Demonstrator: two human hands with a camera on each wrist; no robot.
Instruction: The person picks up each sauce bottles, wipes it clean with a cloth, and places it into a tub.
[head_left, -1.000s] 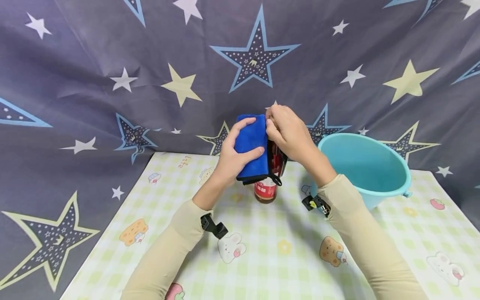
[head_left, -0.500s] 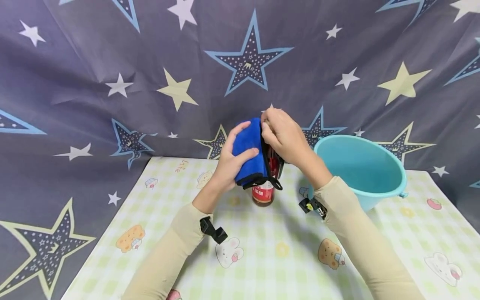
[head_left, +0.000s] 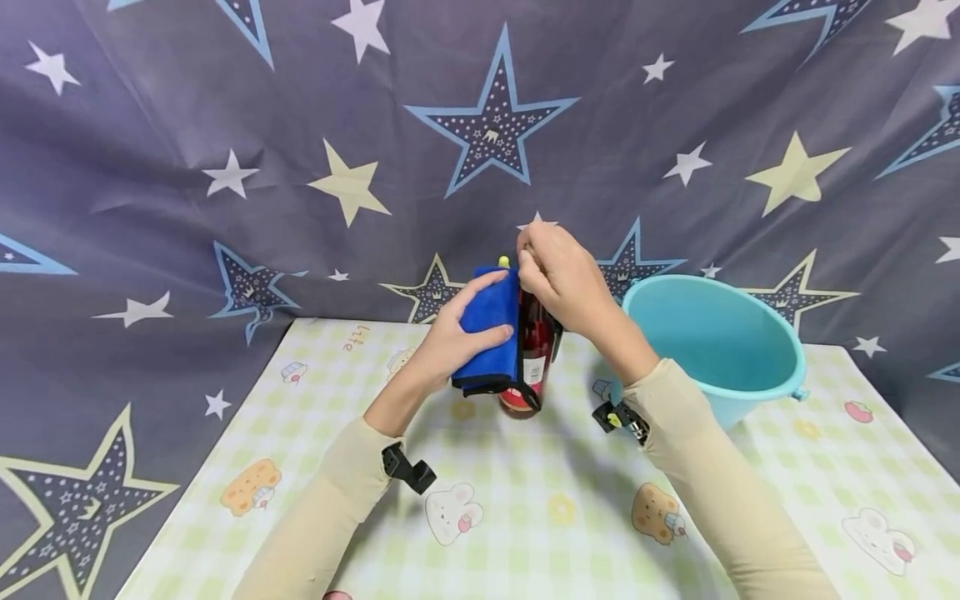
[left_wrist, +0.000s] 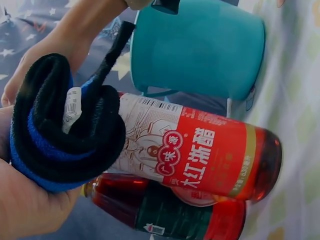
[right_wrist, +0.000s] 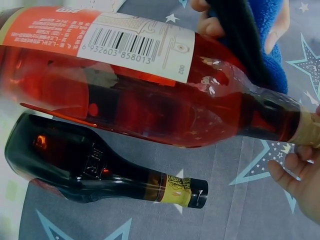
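My left hand (head_left: 446,342) grips a folded blue towel (head_left: 487,329) with black edging and a hanging loop. Its rolled end (left_wrist: 67,125) with a white tag shows in the left wrist view. Right beside the towel, a bottle of red vinegar (head_left: 536,337) with a red and white label (left_wrist: 185,150) stands on the table. High on the bottle, my right hand (head_left: 566,279) pinches the neck; the fingers (right_wrist: 295,175) show there in the right wrist view. The towel overlaps the bottle's side in the head view.
Behind the vinegar stand other bottles: a dark one with a black cap (right_wrist: 200,194) and one with a dark green label (left_wrist: 167,210). A yellow cap (head_left: 504,262) shows over the towel. To the right stands a turquoise bucket (head_left: 712,333), close to my right forearm.
My left hand has lowered the towel and drawn it slightly left, so more of the vinegar bottle and a yellow cap show. My right hand stays at the bottle's neck.
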